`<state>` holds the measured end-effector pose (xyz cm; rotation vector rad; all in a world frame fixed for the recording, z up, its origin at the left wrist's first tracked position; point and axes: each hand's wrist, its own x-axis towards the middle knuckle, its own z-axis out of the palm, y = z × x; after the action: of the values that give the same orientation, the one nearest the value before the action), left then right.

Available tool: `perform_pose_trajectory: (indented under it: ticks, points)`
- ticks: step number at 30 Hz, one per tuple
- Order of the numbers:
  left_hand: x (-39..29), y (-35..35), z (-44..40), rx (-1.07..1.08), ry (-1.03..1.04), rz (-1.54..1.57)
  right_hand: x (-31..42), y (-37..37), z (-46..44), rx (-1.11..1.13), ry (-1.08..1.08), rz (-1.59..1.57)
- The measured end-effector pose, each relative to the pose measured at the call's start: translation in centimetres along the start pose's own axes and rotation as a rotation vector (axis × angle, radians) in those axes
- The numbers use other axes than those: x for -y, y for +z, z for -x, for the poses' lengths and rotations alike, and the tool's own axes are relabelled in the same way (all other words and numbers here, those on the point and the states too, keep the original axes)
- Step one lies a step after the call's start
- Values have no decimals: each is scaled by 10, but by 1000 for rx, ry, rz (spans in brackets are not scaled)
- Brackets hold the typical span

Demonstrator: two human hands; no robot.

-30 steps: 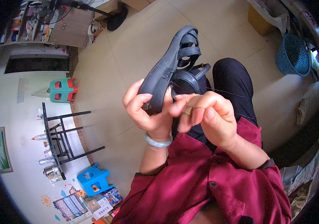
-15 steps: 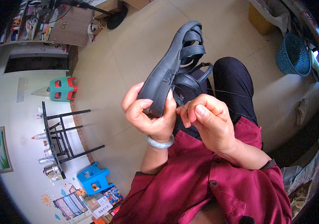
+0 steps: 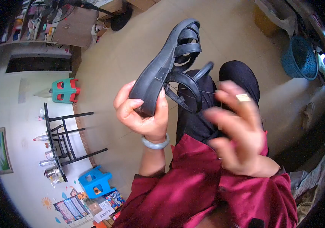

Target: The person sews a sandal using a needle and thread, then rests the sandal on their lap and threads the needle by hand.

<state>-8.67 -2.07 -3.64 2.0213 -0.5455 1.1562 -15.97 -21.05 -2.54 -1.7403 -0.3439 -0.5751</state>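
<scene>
My left hand is closed around the heel end of a black strappy sandal, which is held up on its side with the toe pointing away. Stitches of dark thread show on the side of the thick sole. To the right of the sandal, my right hand is smeared by motion, its fingers spread apart. A thin dark thread runs from around the straps toward that hand. Whether the fingers touch the thread cannot be made out, and no needle is visible.
Black-trousered knees lie under the hands. A blue plastic basket stands on the tiled floor at right. At left are a black table with bottles, a blue stool and a green-red stool.
My right hand has opened from a pinch at the thread near the straps and moved right. The sandal and my left hand have shifted slightly left, and the ankle strap hangs differently.
</scene>
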Motion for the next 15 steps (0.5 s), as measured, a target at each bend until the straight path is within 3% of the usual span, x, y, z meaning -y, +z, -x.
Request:
perform_pose_trajectory:
  ticks: [1, 3, 6, 8, 11, 13, 15]
  points:
    - [-2, 0, 0, -8, -17, 24, -2, -9, 6, -144, 33, 66]
    - [-2, -4, -2, 7, 7, 28, -3, -16, 5, -326, 395, -103]
    - [-6, -7, -1, 81, 49, 51, -30, -4, -4, -25, 669, -379]
    - [-8, -5, 0, 132, 62, 62, -31, 18, 0, 111, 701, -478]
    - [-12, -4, 2, 107, 95, 57, -31, 38, 1, 137, 675, -527]
    - [-15, -5, 1, 134, 113, 32, -25, 39, -7, 109, 830, -873]
    - [-16, -6, 4, 150, 109, 17, -30, 44, -7, 99, 874, -1001]
